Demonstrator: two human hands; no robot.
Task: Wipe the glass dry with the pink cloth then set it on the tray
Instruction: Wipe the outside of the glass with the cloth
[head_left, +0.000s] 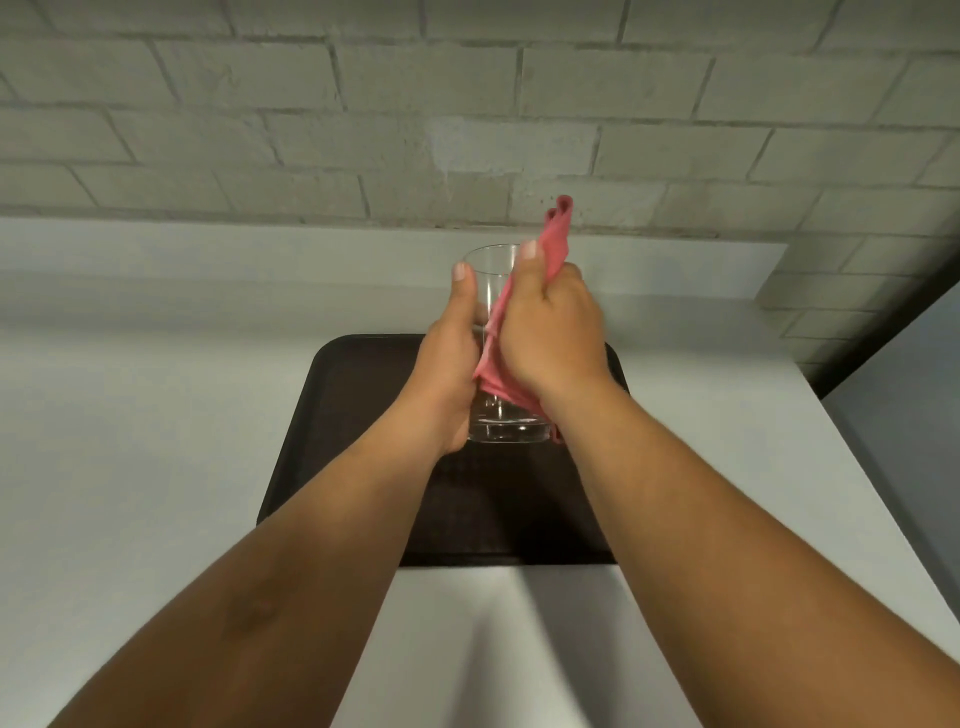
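Left hand (451, 364): grip clasped round the side of the clear glass (496, 332), thumb lying up along its wall. Right hand (553, 332): grip clenched on the pink cloth (555, 236), pressing it against the glass's right side; one cloth end sticks up past the rim, another hangs near the base. The glass is held upright above the dark tray (358, 415), which lies on the white bench (156, 415) before a grey brick wall (311, 130).
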